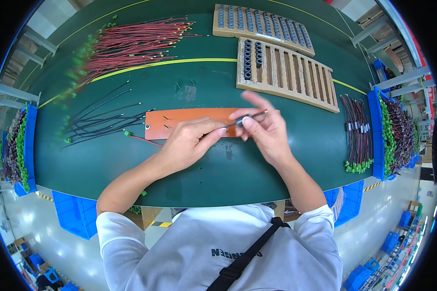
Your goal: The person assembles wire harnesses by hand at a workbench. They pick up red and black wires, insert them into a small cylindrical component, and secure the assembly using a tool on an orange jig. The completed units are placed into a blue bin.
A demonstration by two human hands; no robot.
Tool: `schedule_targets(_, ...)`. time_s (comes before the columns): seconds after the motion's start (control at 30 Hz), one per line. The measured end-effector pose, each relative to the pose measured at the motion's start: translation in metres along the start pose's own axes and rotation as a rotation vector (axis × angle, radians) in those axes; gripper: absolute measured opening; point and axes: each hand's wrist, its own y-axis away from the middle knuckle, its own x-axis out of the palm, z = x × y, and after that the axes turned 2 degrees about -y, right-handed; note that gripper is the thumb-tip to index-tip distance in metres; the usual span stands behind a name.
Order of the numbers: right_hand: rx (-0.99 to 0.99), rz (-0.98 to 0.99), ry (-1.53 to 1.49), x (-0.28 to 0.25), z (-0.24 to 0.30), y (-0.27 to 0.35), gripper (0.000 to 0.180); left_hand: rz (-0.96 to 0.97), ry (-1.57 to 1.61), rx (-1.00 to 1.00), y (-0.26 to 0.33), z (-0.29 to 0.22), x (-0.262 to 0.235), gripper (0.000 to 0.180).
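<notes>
Over the orange board (pixel 155 127), my left hand (pixel 192 140) is closed, its thumb and forefinger pinching a dark wire pair. My right hand (pixel 267 133) holds a small black ring core (pixel 241 121) between its fingers, with some fingers raised. The wires run through or along the ring, which I cannot tell apart, and a red wire end (pixel 261 113) sticks out past my right thumb. Left of my left hand, a green connector (pixel 127 133) lies on the table with a red wire leading toward my wrist. Small metal pins (pixel 167 119) stand up from the board.
Red wires (pixel 136 46) with green connectors lie at the far left, black wires (pixel 107 119) nearer. Two cardboard trays (pixel 291 77) at the back right hold black rings. Finished-looking wire bundles (pixel 358 128) lie at right. Blue bins (pixel 379 131) flank the green table (pixel 199 179).
</notes>
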Motion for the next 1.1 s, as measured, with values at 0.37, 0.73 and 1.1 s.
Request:
schedule_targets(0.37, -0.108, 0.096, -0.184, -0.021, 0.008, -0.006, 0.040, 0.074, 0.009, -0.088, 0.005, -0.013, -0.033, 0.021)
schedule_targets(0.73, 0.123, 0.323, -0.071, 0.034, -0.010, -0.003, 0.042, 0.168, -0.065, -0.023, 0.027, -0.006, -0.059, 0.022)
schedule_targets(1.1, 0.078, 0.107, -0.195, 0.050, -0.049, -0.025, 0.044, 0.014, 0.553, -0.290, 0.048, 0.056, -0.108, 0.024)
